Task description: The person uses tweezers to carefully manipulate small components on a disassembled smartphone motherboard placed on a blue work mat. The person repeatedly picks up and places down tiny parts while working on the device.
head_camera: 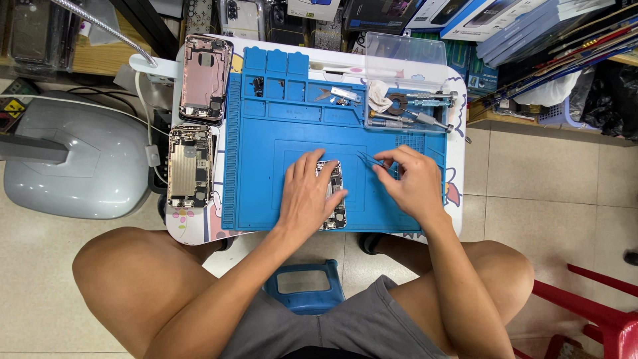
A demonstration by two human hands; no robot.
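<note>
An opened phone body (335, 203) lies on the blue work mat (266, 173), its inner parts facing up. My left hand (307, 196) rests flat on its left side and covers much of it. To the right, my right hand (409, 183) pinches thin metal tweezers (367, 158), whose tips point left toward the phone's top edge. Both forearms reach in from below, over my bare knees.
Two more opened phone shells (205, 78) (190, 166) lie left of the mat on the small white table (454, 139). A clear tray (407, 106) with screwdrivers and a cloth sits at the mat's top right. A blue stool (302, 286) stands below, a red chair (608, 319) at lower right.
</note>
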